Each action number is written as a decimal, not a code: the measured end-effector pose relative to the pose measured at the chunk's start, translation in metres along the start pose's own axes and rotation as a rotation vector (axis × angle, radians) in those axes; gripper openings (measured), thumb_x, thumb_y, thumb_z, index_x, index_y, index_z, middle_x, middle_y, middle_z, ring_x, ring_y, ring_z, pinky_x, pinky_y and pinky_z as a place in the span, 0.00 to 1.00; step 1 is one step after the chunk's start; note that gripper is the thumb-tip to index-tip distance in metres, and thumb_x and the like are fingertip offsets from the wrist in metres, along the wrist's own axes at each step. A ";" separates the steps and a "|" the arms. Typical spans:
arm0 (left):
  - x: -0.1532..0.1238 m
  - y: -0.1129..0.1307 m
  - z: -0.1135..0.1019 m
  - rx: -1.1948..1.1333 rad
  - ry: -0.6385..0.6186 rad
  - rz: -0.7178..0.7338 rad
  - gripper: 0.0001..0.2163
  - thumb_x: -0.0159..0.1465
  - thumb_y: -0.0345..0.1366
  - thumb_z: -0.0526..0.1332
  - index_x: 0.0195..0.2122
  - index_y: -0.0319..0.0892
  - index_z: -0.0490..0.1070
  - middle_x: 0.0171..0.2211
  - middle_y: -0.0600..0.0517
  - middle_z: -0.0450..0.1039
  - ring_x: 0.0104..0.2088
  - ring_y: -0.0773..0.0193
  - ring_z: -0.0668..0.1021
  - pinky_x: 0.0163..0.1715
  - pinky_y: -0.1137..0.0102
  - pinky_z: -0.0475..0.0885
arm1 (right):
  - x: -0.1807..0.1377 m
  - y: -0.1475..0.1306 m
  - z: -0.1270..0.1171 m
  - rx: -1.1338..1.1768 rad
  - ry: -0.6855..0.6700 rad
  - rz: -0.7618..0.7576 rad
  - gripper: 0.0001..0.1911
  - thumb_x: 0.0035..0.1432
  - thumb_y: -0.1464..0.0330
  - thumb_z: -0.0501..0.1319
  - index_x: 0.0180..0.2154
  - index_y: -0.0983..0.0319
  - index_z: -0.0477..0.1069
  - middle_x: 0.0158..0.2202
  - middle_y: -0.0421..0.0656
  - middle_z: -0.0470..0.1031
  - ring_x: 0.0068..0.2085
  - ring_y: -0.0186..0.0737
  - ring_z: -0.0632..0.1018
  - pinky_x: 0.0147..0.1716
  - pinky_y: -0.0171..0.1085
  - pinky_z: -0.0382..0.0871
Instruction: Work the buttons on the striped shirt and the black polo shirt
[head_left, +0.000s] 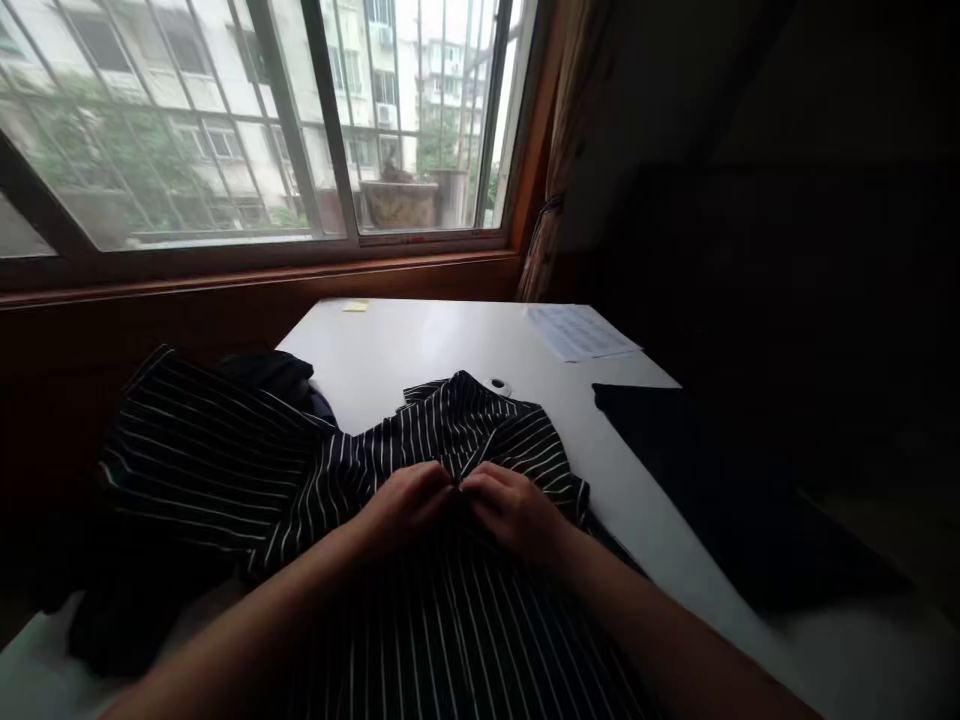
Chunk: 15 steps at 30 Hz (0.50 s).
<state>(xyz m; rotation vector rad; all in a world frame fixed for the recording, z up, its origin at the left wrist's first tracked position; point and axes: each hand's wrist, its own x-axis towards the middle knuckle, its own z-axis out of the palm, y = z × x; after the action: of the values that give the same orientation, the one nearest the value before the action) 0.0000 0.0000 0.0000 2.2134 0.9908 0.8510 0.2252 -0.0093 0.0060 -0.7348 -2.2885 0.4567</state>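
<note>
A black shirt with thin white stripes (225,450) lies spread over the white table (420,345), its collar end pointing toward the window. My left hand (409,505) and my right hand (514,510) meet at the middle of the shirt's front, just below the collar. Both hands have their fingers curled and pinched on the striped cloth, fingertips nearly touching each other. What lies between the fingertips is too dark to make out.
A printed sheet of paper (577,332) lies at the table's far right. A dark cloth (720,480) drapes over the right edge. A small round object (499,385) sits past the collar, a yellow note (355,306) near the window sill. A curtain (559,180) hangs at right.
</note>
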 end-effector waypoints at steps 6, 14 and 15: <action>-0.001 0.005 -0.006 -0.112 -0.045 -0.001 0.08 0.70 0.37 0.57 0.35 0.40 0.69 0.30 0.53 0.70 0.31 0.66 0.71 0.32 0.72 0.64 | 0.003 -0.004 0.003 -0.025 0.048 0.023 0.07 0.63 0.68 0.64 0.44 0.59 0.72 0.37 0.42 0.75 0.36 0.38 0.76 0.38 0.37 0.73; 0.000 0.008 -0.018 -0.345 -0.137 -0.150 0.11 0.68 0.42 0.59 0.37 0.40 0.73 0.32 0.53 0.71 0.33 0.64 0.72 0.35 0.71 0.66 | 0.006 -0.008 -0.002 -0.087 0.134 -0.145 0.08 0.65 0.75 0.59 0.40 0.59 0.75 0.34 0.43 0.75 0.35 0.37 0.75 0.36 0.37 0.72; -0.001 0.007 -0.019 -0.370 -0.142 -0.162 0.11 0.68 0.42 0.60 0.37 0.39 0.73 0.32 0.53 0.71 0.33 0.64 0.72 0.35 0.71 0.66 | 0.007 -0.008 -0.003 -0.086 0.142 -0.158 0.08 0.65 0.75 0.59 0.40 0.59 0.75 0.34 0.42 0.75 0.35 0.37 0.75 0.36 0.37 0.72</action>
<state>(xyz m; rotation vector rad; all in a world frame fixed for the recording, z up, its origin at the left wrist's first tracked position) -0.0108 -0.0004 0.0170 1.8264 0.8538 0.7259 0.2198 -0.0115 0.0153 -0.6018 -2.2221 0.2264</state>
